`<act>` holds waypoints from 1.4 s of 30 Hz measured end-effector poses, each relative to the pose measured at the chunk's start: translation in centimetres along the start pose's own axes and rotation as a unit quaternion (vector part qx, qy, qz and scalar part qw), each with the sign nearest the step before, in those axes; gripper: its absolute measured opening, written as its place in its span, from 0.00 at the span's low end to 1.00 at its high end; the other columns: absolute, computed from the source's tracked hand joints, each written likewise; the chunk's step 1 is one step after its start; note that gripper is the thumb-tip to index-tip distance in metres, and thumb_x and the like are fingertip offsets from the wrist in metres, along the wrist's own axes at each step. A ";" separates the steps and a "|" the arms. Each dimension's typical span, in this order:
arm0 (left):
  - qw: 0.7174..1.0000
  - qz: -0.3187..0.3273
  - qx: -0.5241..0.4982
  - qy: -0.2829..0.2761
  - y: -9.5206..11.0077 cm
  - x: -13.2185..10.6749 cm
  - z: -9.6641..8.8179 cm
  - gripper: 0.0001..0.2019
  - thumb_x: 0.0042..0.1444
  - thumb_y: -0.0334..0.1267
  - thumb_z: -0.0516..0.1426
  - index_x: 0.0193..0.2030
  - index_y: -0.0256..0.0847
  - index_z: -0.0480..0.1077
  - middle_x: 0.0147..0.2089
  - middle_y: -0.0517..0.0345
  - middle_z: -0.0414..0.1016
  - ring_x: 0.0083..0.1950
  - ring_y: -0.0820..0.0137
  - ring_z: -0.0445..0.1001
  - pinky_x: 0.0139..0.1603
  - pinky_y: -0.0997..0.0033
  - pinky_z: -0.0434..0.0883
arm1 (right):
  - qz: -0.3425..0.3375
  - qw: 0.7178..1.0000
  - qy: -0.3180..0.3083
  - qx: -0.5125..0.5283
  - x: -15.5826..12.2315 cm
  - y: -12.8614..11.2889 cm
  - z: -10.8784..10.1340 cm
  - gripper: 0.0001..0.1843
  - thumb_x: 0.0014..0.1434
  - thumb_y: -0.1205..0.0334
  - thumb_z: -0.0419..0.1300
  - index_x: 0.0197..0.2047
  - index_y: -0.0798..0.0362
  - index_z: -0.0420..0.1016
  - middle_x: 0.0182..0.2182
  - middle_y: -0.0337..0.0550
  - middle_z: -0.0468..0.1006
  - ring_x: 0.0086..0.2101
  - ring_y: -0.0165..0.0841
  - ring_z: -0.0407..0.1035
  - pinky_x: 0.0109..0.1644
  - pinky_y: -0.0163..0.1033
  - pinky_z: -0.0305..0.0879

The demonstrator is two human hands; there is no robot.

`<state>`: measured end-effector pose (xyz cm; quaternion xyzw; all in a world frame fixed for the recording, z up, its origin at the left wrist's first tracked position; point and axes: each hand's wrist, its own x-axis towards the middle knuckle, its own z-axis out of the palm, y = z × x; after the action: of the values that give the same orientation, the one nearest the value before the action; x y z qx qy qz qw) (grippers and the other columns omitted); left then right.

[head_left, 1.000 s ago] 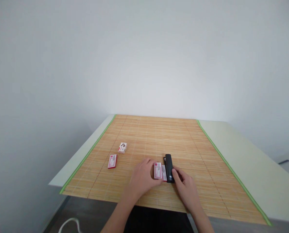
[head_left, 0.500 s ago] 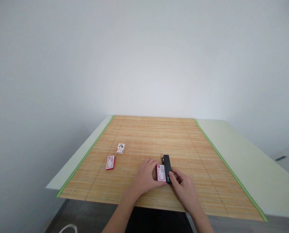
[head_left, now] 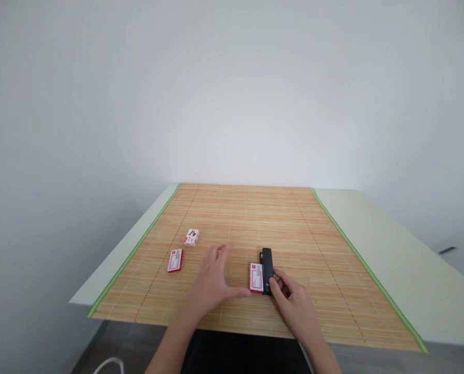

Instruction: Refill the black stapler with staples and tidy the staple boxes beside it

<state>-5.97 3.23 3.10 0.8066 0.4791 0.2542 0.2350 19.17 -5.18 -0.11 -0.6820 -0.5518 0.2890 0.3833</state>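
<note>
A black stapler (head_left: 268,262) lies on a bamboo mat (head_left: 251,223) near its front edge. A stack of red and white staple boxes (head_left: 256,277) rests against the stapler's left side. My right hand (head_left: 292,301) has its fingers closed on the near end of the stapler. My left hand (head_left: 212,283) hovers open just left of the stack, fingers spread, thumb near the boxes but apart from them. Another red and white box (head_left: 174,260) lies flat further left. A small white box (head_left: 191,237) sits behind it.
The mat has green edging and covers a pale table (head_left: 391,244) that stands against a plain white wall. Bare tabletop shows right of the mat. A white cable (head_left: 109,363) loops on the dark floor below the table's front left.
My left hand let go of the box stack and drew back to the left, opening its fingers. The loose box now lies squared on the stack beside the stapler. My right hand stayed on the stapler.
</note>
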 end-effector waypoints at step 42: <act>0.984 0.054 -0.156 -0.064 4.3 1.4 3.9 0.43 0.41 0.51 0.75 0.65 0.52 0.67 0.63 0.51 0.72 0.63 0.52 0.70 0.64 0.51 0.68 | -0.013 1.000 0.012 -0.015 0.0 -0.5 0.1 0.27 0.68 0.41 0.53 0.58 0.50 0.78 0.28 0.40 0.80 0.28 0.36 0.74 0.34 0.38 0.65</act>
<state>-0.16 2.09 3.03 0.7993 0.3730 0.2862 0.3743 18.80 -5.11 0.27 -0.6836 -0.5603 0.2677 0.3835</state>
